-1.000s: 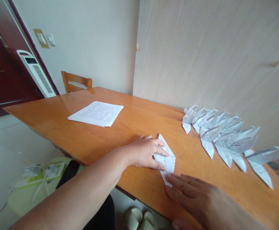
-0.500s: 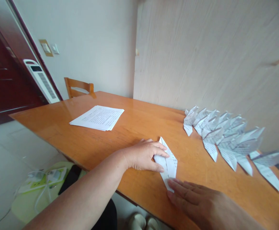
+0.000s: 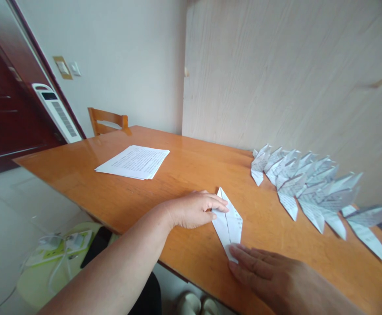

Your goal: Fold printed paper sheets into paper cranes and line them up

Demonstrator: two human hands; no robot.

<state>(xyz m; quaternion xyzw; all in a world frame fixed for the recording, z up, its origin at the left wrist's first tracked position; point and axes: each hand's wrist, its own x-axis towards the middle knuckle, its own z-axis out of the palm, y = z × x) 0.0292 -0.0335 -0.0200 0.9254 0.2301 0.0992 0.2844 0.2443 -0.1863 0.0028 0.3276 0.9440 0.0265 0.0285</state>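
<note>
A folded sheet of paper (image 3: 232, 221), shaped like a narrow kite with a crease line down its middle, lies flat on the wooden table (image 3: 191, 170). Over its upper left edge rests my left hand (image 3: 199, 209), fingers stretched across the paper and thumb near the left side. My right hand (image 3: 263, 269) lies flat at the lower tip, its extended fingertips pressing on the paper there. Part of that tip is hidden under the fingers. Neither hand is wrapped round anything.
Several folded paper pieces (image 3: 309, 183) stand in rows at the right, near the wooden panel. A stack of printed sheets (image 3: 133, 162) lies at the left. Beyond the table is a chair (image 3: 107, 120). Beside it below, a stool (image 3: 33, 280) bears a power strip (image 3: 44, 254) and a dark phone (image 3: 96, 246).
My left hand has drawn slightly back to the left, its thumb sliding up and off the middle of the paper. The right hand has stayed at the lower tip.
</note>
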